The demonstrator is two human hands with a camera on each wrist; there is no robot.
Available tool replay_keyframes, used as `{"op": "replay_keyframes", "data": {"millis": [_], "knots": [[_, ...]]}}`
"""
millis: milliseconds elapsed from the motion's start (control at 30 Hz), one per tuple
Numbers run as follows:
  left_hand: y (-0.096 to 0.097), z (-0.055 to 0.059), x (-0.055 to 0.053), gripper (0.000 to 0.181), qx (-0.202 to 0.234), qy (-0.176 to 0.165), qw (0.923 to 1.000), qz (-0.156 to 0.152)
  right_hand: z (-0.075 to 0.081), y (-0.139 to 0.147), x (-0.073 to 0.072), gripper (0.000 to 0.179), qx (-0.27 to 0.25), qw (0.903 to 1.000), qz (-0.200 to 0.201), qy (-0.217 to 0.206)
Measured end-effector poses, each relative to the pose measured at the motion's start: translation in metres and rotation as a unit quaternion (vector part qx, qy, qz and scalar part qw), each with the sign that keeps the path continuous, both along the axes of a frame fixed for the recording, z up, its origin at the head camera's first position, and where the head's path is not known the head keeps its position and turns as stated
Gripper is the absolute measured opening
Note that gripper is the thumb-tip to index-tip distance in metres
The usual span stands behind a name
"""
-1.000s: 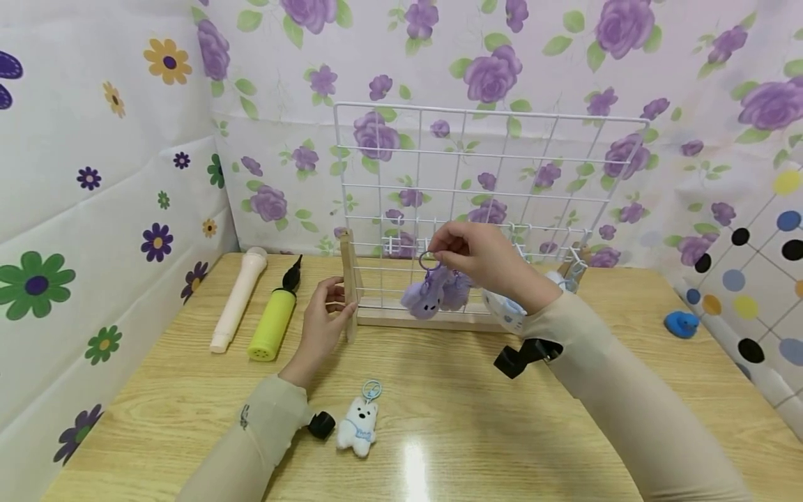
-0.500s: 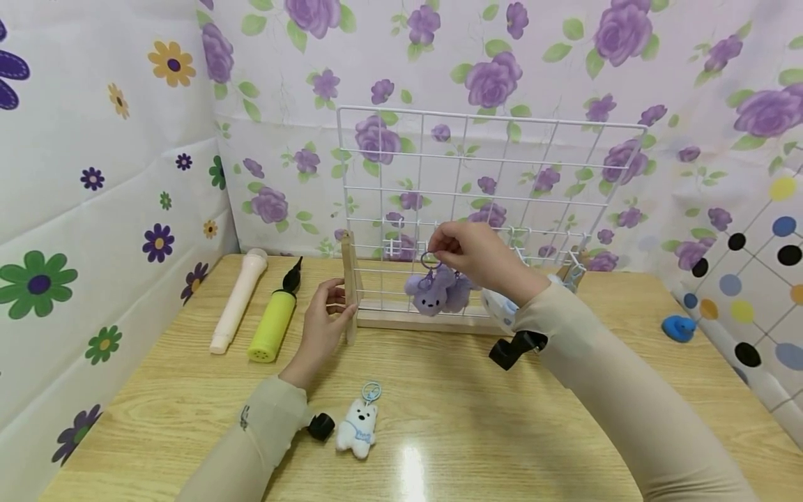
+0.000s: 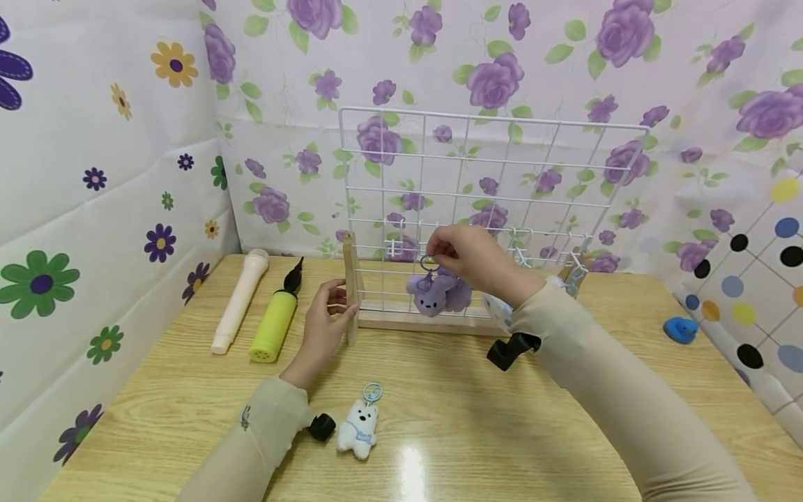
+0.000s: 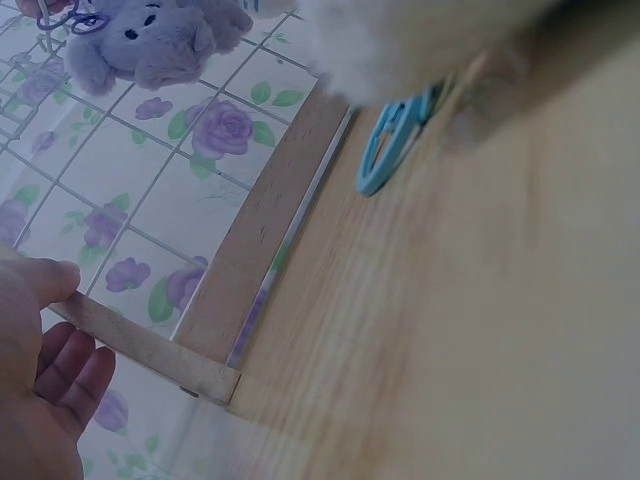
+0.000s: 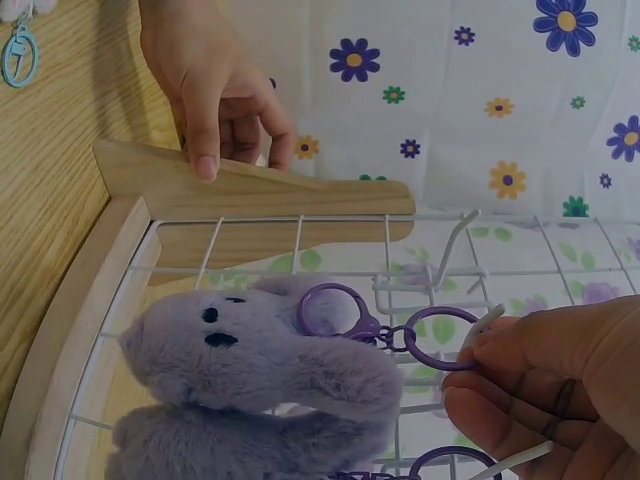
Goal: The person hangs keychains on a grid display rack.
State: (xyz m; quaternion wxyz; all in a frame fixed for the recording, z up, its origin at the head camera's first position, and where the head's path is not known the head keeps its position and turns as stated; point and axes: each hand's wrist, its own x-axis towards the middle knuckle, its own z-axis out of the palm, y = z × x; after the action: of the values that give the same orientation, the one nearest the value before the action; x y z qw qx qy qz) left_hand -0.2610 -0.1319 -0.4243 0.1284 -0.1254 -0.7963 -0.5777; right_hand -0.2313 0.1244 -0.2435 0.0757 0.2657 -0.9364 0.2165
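Observation:
My right hand (image 3: pixel 473 258) pinches the purple ring (image 5: pixel 440 312) of a fluffy lilac plush keychain (image 3: pixel 429 300) in front of a white wire grid rack (image 3: pixel 439 188). In the right wrist view, a white hook tip (image 5: pixel 488 318) pokes up at that ring, right by my fingertips. A second lilac plush (image 5: pixel 230 445) hangs beside it, its ring around another hook (image 5: pixel 525 457). My left hand (image 3: pixel 325 317) grips the wooden side foot (image 3: pixel 350 286) of the rack, thumb in front and fingers behind.
A white bear keychain (image 3: pixel 359 425) lies on the table in front. A yellow-green hand pump (image 3: pixel 274 324) and a pale tube-like wand (image 3: pixel 240 300) lie at left. A blue toy duck (image 3: pixel 680 329) sits at right. A white-and-blue plush (image 3: pixel 498 310) hangs partly behind my right wrist.
The lilac plush has swung a little to the right and up and now faces forward. My right forearm has shifted slightly left. My left hand stays on the wooden foot.

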Motion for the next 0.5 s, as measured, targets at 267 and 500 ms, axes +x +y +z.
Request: {"op": "replay_keyframes", "data": {"millis": [267,500], "knots": [[0.0005,0.0018,0.0015,0.049,-0.002,-0.006,1.0,0.002,0.0,-0.0007,-0.002,0.008,0.012,0.9999,-0.003,0.004],[0.0007,0.0012,0.0013,0.048,-0.002,-0.007,1.0,0.001,0.0007,0.0001,-0.0006,0.009,0.004,0.9999,0.0,0.015]]}}
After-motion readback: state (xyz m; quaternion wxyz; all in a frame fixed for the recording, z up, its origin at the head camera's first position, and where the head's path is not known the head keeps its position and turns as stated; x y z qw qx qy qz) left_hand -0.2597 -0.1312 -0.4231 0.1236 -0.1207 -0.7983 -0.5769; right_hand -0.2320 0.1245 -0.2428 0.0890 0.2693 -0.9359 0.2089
